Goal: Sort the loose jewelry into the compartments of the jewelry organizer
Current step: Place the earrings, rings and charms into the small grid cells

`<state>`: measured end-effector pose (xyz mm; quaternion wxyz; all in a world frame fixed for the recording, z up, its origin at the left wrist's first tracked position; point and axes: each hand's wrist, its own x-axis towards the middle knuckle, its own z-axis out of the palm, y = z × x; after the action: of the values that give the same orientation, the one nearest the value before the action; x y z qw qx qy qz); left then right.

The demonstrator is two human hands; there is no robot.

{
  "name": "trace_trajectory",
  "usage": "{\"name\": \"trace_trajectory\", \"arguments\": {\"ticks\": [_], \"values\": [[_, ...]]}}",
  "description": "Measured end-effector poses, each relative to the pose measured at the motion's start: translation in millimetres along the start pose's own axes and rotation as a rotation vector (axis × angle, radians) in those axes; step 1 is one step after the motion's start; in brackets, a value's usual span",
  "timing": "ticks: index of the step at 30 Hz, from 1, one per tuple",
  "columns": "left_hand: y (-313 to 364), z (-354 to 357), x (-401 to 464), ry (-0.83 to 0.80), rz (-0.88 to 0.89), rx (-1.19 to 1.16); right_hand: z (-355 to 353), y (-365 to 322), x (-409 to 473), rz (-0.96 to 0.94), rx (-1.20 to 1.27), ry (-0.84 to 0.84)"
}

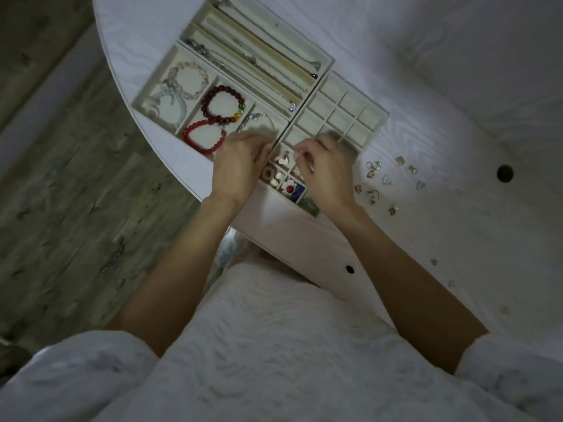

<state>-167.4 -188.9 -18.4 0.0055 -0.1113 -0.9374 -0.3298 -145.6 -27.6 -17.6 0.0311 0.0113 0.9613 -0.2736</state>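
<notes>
**Hands working over the earring grid**

A white wood-grain table (426,71) is standing over a grey plank floor (61,208), carrying the cream jewelry organizer (376,112). Necklaces are lying in its long slots, and a dark red bead bracelet (224,103) and a bright red one (202,137) are sitting in the square compartments. The left hand (240,166) and right hand (327,172) are hovering together over the small grid, fingers curled; the right is pinching something tiny and pale, too blurred to identify. Loose earrings (390,184) are lying on the table just right of the organizer.
</notes>
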Motion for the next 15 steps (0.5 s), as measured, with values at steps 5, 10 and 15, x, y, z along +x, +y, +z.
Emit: {"name": "trace_trajectory", "arguments": {"ticks": [5, 10, 15], "values": [[-21, -9, -16, 0.012, 0.081, 0.132, -10, 12, -15, -0.065, -0.087, 0.083], [-14, 0, -9, -0.045, 0.194, 0.23, 2, 8, -10, -0.103, -0.134, 0.061], [-5, 12, 15, -0.117, 0.053, 0.239, 12, 3, 2, -0.097, -0.138, 0.056]]}}
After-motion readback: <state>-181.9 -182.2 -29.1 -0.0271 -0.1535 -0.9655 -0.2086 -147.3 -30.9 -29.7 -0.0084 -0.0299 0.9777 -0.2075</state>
